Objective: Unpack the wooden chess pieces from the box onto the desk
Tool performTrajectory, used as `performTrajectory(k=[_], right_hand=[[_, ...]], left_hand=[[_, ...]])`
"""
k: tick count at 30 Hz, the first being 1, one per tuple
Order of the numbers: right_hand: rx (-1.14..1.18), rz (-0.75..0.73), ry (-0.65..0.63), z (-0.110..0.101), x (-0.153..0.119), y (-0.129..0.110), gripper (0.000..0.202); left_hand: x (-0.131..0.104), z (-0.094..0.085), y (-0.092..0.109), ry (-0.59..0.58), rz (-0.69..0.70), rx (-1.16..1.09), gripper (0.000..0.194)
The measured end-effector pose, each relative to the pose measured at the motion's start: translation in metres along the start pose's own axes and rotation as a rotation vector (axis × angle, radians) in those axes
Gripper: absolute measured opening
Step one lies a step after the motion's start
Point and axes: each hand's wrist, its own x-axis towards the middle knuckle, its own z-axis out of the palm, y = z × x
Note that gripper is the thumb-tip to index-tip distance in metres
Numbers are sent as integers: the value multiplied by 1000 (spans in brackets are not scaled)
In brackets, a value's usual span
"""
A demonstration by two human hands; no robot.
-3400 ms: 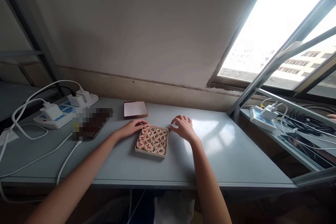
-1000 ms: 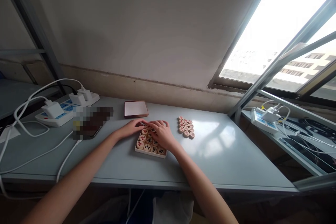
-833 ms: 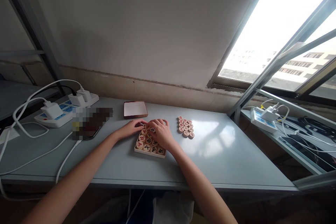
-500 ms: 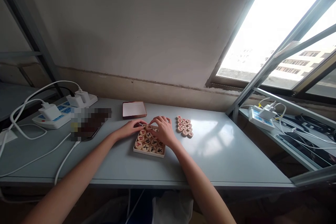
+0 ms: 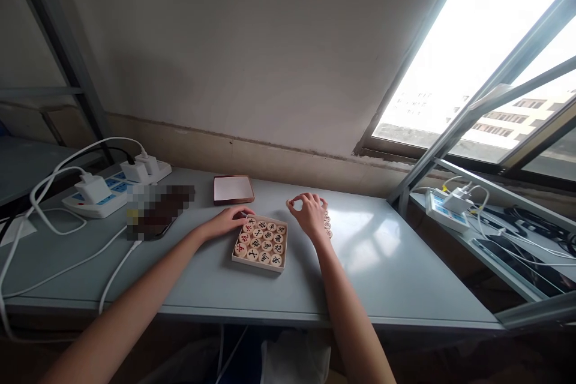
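Away from the box [image 5: 258,263] on the surface [image 5: 202,288], your right hand [image 5: 310,213] has moved, apparently pinching one piece [image 5: 289,204]; a slack grip could drop it, a careless sweep scatter the loose pieces [image 5: 328,227]. Your left hand [image 5: 227,220], loosely spread at the box's corner, could jolt it.

On the left of the counter [image 5: 202,285] we see a white power strip [image 5: 96,209] holding chargers [image 5: 93,188]; near it, a partly pixelated dark device [image 5: 159,213]; at right, a bright window [image 5: 432,72] above another power strip [image 5: 443,213].
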Motion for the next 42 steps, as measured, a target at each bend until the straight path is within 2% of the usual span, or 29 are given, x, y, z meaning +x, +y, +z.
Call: performTrajectory(k=[3,5,11,15,18,21,23,25,29,34,38,42], right_hand=[[-86,105,-11,7,3,17,28],[-122,123,-29,9,1,22,27],[-121,47,-31,9,-3,20,29],[-62,-11,-107,6,-4,16,30],[132,-115,-175,-3,-7,1,29],[391,-331,-327,-12,-13,-28,29],[436,-458,-422,-15,-19,-47,28],[409,-504,-454,-14,-25,-61,31],[350,-482,-411,-9,-29,-72,27],[320,-445,-310,-10,-25,-72,23],[213,-321,-166,-12,-18,-55,23],[55,-113,-52,-8,-13,-26,22]], left_hand=[[1,0,-2,-5,-7,1,37],[1,0,-4,-10,-5,0,37],[0,0,-2,2,-1,-15,37],[-1,1,-1,-1,3,-1,35],[1,0,-3,2,10,8,34],[2,0,-5,6,38,18,34],[2,0,-4,10,49,28,33],[2,-1,-2,18,47,36,33],[3,-1,-2,33,40,36,32],[6,0,-8,27,68,30,32],[4,0,-7,18,52,17,34],[2,0,-4,9,25,12,33]])
